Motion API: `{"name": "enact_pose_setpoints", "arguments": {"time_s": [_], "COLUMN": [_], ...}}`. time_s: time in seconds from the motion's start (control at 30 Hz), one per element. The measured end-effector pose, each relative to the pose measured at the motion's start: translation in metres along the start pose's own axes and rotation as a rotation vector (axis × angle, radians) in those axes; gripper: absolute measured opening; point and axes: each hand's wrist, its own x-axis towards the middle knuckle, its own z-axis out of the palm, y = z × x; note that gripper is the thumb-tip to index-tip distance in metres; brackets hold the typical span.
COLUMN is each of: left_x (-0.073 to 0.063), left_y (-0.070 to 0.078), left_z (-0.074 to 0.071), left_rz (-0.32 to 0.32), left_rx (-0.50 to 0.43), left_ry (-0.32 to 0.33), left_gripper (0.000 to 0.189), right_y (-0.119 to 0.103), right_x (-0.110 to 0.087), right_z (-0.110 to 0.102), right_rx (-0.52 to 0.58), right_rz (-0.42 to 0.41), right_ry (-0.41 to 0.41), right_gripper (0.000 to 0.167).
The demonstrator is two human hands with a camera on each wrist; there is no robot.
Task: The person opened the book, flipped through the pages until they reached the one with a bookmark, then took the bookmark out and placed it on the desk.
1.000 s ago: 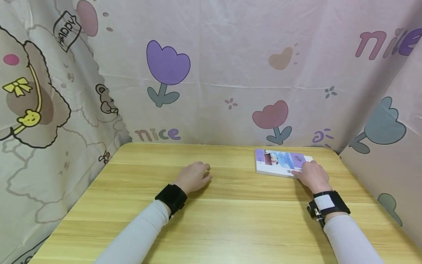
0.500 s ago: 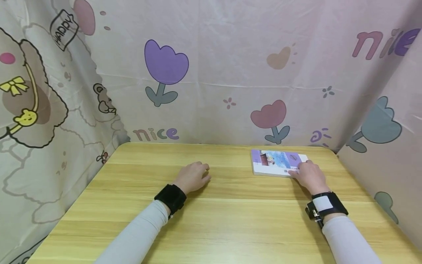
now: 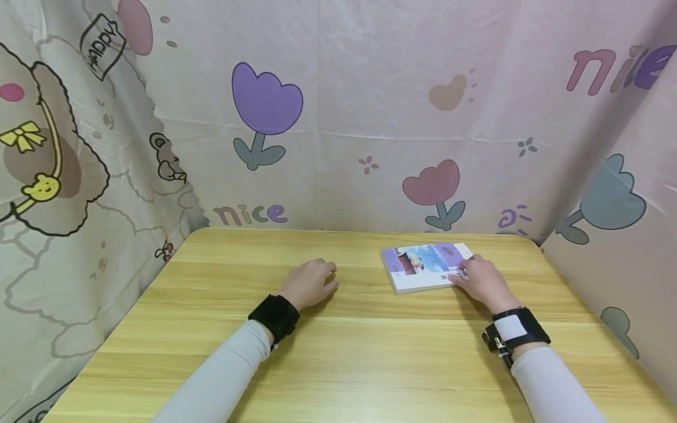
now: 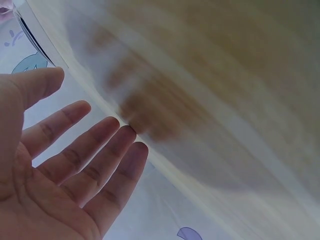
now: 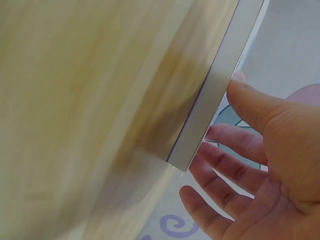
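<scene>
A thin paperback book (image 3: 426, 265) with a purple and white cover and a blue picture lies flat at the back right of the wooden table. My right hand (image 3: 484, 283) rests on its right end, thumb and fingertips pressing on the cover. In the right wrist view the book's page edge (image 5: 215, 90) faces the camera, and the fingers (image 5: 220, 182) are loosely bent beside its corner. My left hand (image 3: 308, 284) is to the left of the book, holding nothing. Its fingers (image 4: 95, 172) are relaxed and spread slightly in the left wrist view, close over the table.
The wooden table (image 3: 338, 364) is bounded by a printed curtain (image 3: 344, 88) along its back and both sides. A black band (image 3: 275, 320) is strapped round the left wrist, and another black band (image 3: 520, 328) round the right.
The book has slid left and slightly toward me under my right hand, turning a little so its left end is nearer. My left hand stays in place.
</scene>
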Motion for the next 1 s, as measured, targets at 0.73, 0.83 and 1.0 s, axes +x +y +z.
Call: {"name": "enact_pose_setpoints", "arguments": {"time_s": [0.73, 0.83, 1.0], "left_x": [0.000, -0.001, -0.004], "left_y": [0.002, 0.002, 0.003], "left_z": [0.003, 0.004, 0.002], "left_rz": [0.026, 0.032, 0.060], "left_rx": [-0.014, -0.013, -0.033], "left_ry": [-0.032, -0.048, -0.044], "left_gripper": [0.028, 0.030, 0.029], "right_y": [-0.047, -0.055, -0.069], "right_x": [-0.002, -0.003, -0.001], "right_z": [0.005, 0.005, 0.007], "right_rx": [0.047, 0.056, 0.076], "right_rz": [-0.171, -0.196, -0.235], "right_ry": [-0.045, -0.052, -0.075], "right_gripper": [0.053, 0.051, 0.048]}}
